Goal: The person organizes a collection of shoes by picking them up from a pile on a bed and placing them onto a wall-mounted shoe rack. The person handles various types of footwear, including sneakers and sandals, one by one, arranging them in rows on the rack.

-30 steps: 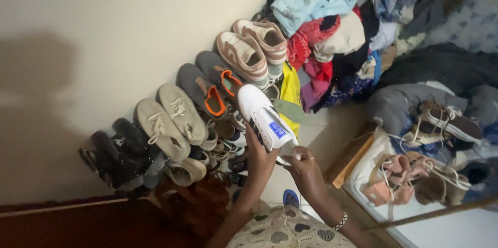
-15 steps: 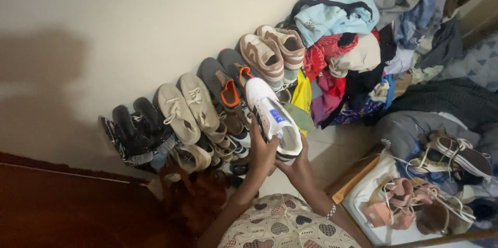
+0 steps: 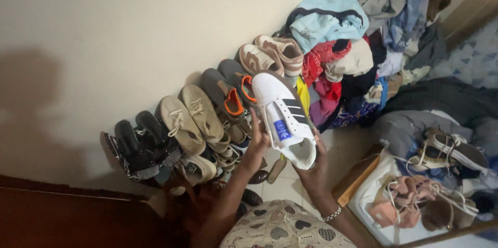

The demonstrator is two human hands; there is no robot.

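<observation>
White sneaker (image 3: 284,115) in both hands.

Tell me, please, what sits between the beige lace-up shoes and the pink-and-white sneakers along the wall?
In the head view, a pair of grey shoes with orange tongues stands between the beige lace-up shoes and the pink-and-white sneakers.

White black-striped sneaker (image 3: 284,118), tilted, toe up
</observation>
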